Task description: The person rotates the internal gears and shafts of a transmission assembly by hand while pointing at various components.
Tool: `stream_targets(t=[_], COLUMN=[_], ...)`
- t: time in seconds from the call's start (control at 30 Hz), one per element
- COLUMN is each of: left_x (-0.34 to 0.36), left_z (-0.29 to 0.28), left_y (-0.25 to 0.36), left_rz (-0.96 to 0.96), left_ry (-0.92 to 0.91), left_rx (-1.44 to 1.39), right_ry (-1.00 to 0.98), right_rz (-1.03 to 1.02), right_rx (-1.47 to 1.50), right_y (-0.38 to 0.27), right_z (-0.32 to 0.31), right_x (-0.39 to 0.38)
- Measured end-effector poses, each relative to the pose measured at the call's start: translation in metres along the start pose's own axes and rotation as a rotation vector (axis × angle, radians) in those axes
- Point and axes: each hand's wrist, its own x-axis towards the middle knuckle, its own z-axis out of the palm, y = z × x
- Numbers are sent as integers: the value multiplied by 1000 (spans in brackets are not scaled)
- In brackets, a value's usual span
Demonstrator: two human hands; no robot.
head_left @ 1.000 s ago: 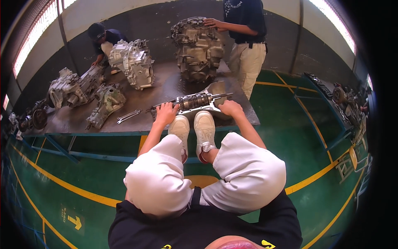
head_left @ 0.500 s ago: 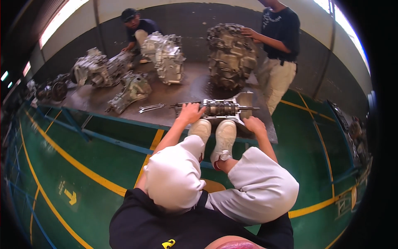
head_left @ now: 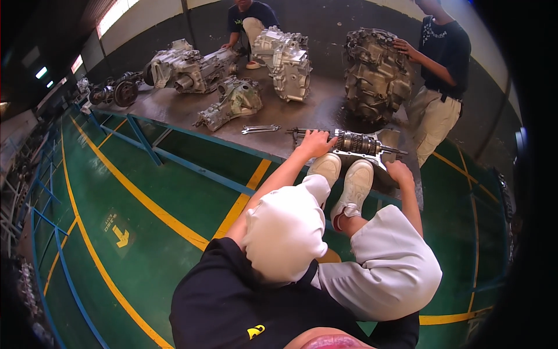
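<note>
An opened gearbox housing [head_left: 365, 156] lies on the edge of the metal workbench, just beyond my shoes. A shaft with a row of dark gears [head_left: 356, 141] sits in it, its thin end pointing right. My left hand [head_left: 317, 143] is curled over the left end of the housing, thumb toward the gears. At the wider, bell-shaped right end, my right hand [head_left: 400, 171] grips the near rim, its fingertips partly hidden. Two open-ended wrenches [head_left: 260, 129] lie to the left of my left hand.
Behind stand a large dark gearbox [head_left: 379, 75], a silver gearbox [head_left: 288, 64] and a small greenish housing [head_left: 235, 100]. One person [head_left: 444, 58] touches the dark gearbox; another person [head_left: 256, 23] crouches at the back. A blue frame [head_left: 203, 160] carries the bench top [head_left: 174, 107].
My view has swung left, so the bench and everything on it appear further right. Both hands stay at the two ends of the gearbox housing.
</note>
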Motion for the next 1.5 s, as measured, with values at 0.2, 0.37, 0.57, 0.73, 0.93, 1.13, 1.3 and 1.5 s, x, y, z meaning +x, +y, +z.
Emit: stream_targets(t=[0.2,0.37,0.57,0.73,0.93,1.13,1.3,1.5], left_x=[-2,-10,-4,0,-4,-9,-8,-5], left_z=[2,7,0,-2,3,3,0,-2], left_y=[9,2,4,7,6,5,5,10], left_rz=[-17,-15,5,-7,-8,11,4,35], left_ry=[-28,13,12,-19,-17,-5,12,72], left_rx=[-15,-33,-18,-6,-1,-32,-1,23], right_ry=[-23,-17,-17,-18,-24,-40,1,-20], right_rz=[-85,-74,-74,-67,-77,-53,-202,-238], right_rx=[-55,-54,-51,-39,-24,-6,-144,-128], right_y=[18,15,11,13,16,14,30,33], right_z=[9,14,12,11,10,8,27,13], right_x=[14,10,15,17,12,8,33,24])
